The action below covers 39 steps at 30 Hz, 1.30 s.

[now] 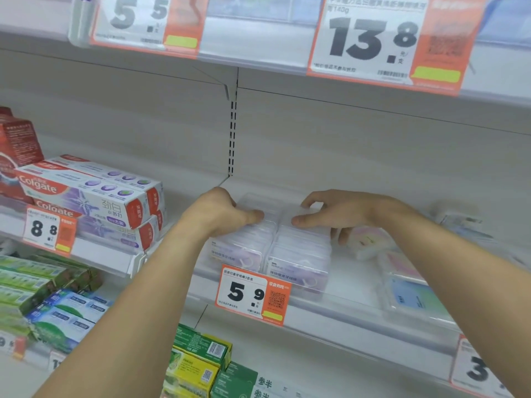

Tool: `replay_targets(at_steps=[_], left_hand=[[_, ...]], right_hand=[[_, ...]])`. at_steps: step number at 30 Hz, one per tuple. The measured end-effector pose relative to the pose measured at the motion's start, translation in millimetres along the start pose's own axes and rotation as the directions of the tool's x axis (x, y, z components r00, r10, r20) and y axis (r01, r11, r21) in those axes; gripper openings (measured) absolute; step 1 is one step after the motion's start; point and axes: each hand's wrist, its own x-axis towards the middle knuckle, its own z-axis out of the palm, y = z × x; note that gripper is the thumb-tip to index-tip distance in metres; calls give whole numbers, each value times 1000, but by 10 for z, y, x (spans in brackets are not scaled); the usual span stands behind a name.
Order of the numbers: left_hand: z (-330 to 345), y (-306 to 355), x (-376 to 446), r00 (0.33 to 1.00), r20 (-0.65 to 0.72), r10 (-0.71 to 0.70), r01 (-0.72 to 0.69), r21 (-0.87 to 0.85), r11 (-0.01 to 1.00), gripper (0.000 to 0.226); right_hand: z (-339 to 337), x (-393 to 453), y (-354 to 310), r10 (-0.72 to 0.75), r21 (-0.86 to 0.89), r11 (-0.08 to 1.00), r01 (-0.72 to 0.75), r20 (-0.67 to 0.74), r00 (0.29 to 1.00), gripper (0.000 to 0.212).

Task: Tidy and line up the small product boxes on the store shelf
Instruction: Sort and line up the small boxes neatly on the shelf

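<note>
We have both hands on two rows of clear plastic floss boxes (270,248) sitting mid-shelf (359,285), just behind the 5.9 price tag (253,295). Left hand (221,212) curls over the left row's rear end, thumb pressed on top; right hand (333,209) does likewise on the right row, fingers wrapped down its outer side. Boxes look light, stiff and slick, so they would likely slide or fan out if squeezed unevenly. Best hold, we judge: flat on the row ends and outer sides, pushing the rows together. Loose pink boxes (370,244) lie just beside, right.
</note>
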Motion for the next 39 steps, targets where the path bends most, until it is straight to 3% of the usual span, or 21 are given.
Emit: replay_targets(at_steps=[13, 17, 20, 23, 24, 25, 27, 28, 30, 32, 35, 39], left_hand=[[20, 4, 63, 1000, 9, -10, 9, 85, 996, 58], [16, 46, 49, 1000, -28, 3, 0, 129, 992, 66], [-21, 250, -43, 957, -251, 146, -140, 39, 989, 59], [-39, 654, -269, 880, -376, 289, -382, -202, 902, 31], [2, 800, -360, 873, -349, 341, -441, -264, 858, 23], [71, 928, -438, 861, -294, 415, -491, -271, 828, 18], [274, 1162, -561, 806, -92, 585, -592, -144, 793, 20], [392, 1265, -610, 771, 54, 635, -633, -52, 773, 26], [652, 1418, -696, 714, 342, 611, -678, 118, 726, 48], [924, 1504, -769, 696, 509, 507, -686, 260, 680, 68], [1284, 1527, -772, 709, 569, 416, -673, 372, 639, 74], [1514, 1523, -681, 724, 506, 468, -649, 271, 711, 70]], right_hand=[[45, -112, 7, -10, 40, 999, 8, 43, 999, 68], [32, -147, 53, -9, -4, 1000, 9, 29, 1000, 84], [-144, -420, 216, -67, -61, 997, 54, -246, 967, 80], [-189, -871, 524, -102, -2, 992, 128, -621, 777, 48], [-125, -1013, 642, -87, -40, 996, 81, -642, 762, 45], [-31, -1145, 752, -58, -106, 994, -7, -595, 802, 49], [161, -1362, 947, 87, -204, 963, -179, -392, 916, 72], [213, -1422, 1050, 155, -204, 953, -224, -307, 939, 83], [222, -1479, 1242, 193, -181, 953, -243, -256, 947, 91], [208, -1479, 1405, 170, -198, 951, -237, -303, 938, 87], [213, -1421, 1625, 89, -151, 976, -157, -382, 920, 75], [189, -1349, 1909, 30, -37, 998, -52, -449, 893, 82]])
